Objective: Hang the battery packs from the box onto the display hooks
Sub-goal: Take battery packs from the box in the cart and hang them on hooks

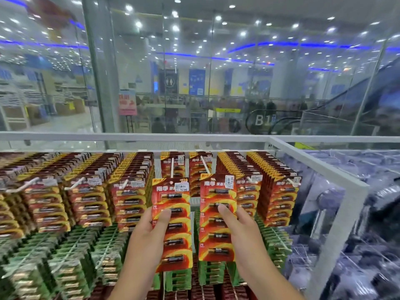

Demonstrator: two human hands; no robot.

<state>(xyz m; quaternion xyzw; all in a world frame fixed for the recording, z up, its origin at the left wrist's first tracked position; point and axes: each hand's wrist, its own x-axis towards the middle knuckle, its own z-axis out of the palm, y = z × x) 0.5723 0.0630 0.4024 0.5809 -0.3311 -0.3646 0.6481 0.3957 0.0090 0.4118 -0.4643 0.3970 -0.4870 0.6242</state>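
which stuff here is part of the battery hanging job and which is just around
Part of the job:
- left hand holding red battery pack
- right hand holding second red pack
- two part-filled hooks behind them

Just around:
- green packs below
- glass wall

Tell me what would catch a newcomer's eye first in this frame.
First, the two red battery packs held up in the middle: the left hand grips one pack and the right hand grips the other, each below a white hook that is only partly filled. Around them hang dense rows of red packs, with green packs underneath. Behind the rack, a glass wall shows a blurred mall with an escalator.
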